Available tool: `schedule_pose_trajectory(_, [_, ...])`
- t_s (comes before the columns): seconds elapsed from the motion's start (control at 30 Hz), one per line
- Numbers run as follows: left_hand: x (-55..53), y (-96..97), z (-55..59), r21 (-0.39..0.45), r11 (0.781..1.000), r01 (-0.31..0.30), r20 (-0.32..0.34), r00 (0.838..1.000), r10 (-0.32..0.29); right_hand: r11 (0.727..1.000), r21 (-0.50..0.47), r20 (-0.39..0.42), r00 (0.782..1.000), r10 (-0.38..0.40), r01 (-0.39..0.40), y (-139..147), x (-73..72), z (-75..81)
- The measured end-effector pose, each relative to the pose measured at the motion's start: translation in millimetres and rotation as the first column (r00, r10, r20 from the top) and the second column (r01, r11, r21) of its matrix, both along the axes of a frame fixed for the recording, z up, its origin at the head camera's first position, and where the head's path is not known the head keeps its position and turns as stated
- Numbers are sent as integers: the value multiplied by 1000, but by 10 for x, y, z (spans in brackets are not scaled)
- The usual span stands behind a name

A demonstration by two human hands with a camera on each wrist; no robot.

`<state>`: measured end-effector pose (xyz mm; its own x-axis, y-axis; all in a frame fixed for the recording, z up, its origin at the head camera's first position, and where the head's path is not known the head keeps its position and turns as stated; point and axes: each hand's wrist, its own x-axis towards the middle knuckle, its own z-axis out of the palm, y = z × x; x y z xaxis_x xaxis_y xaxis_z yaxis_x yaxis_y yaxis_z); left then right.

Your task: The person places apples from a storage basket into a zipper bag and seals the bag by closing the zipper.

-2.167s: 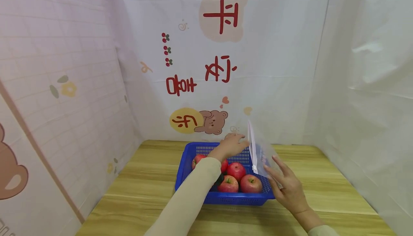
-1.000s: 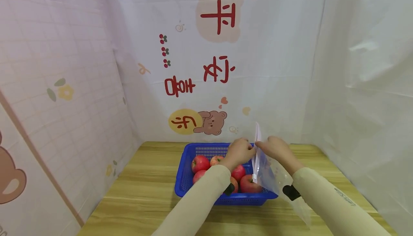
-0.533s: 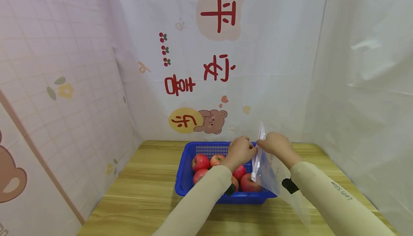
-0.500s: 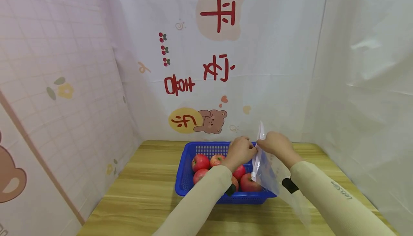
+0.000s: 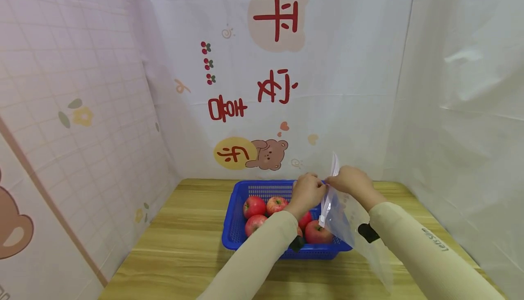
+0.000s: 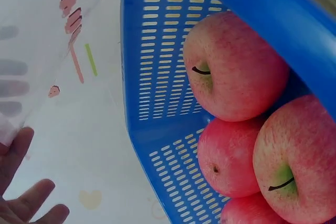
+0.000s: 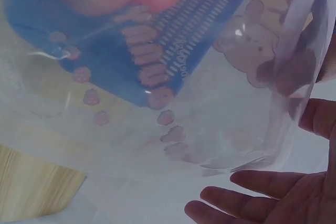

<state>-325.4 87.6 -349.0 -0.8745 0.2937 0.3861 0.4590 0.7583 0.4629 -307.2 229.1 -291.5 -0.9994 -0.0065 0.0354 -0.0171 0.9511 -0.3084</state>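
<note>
A clear zip-lock bag (image 5: 341,220) with a white zip edge and printed strawberries hangs over the right side of the blue basket. My left hand (image 5: 307,193) pinches the bag's zip edge from the left, above the basket. From the other side my right hand (image 5: 351,184) pinches the same edge, close to the left fingertips. In the right wrist view, the right hand's other fingers (image 7: 247,203) stretch out beside the film. Several red apples (image 5: 254,207) sit in the blue basket (image 5: 230,213); the left forearm hides some. No fruit shows inside the bag.
The basket stands on a wood-grain table (image 5: 172,245). A printed white cloth (image 5: 348,63) hangs behind, with more cloth along both sides. Black wrist cameras (image 5: 368,232) sit at the sleeve cuffs.
The right hand has gone from the bag's right side up to its zip edge, meeting the left hand there. The bag's zip edge has shifted slightly right. The basket has stayed put.
</note>
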Motion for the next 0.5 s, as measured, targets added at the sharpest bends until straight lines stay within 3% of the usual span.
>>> schedule_pose_trajectory(0.23, [-6,-10,-18,13,980,-197,9,980,196,996,84,-15,999,-35,36,27,10,54])
schedule_pose_trajectory(0.4, [8,32,17,6,983,-183,129,975,181,990,138,-66,998,-12,21,-25,46,62])
schedule_pose_trajectory(0.5, [19,93,25,5,986,-167,139,976,165,982,185,-62,998,-18,29,-68,61,52])
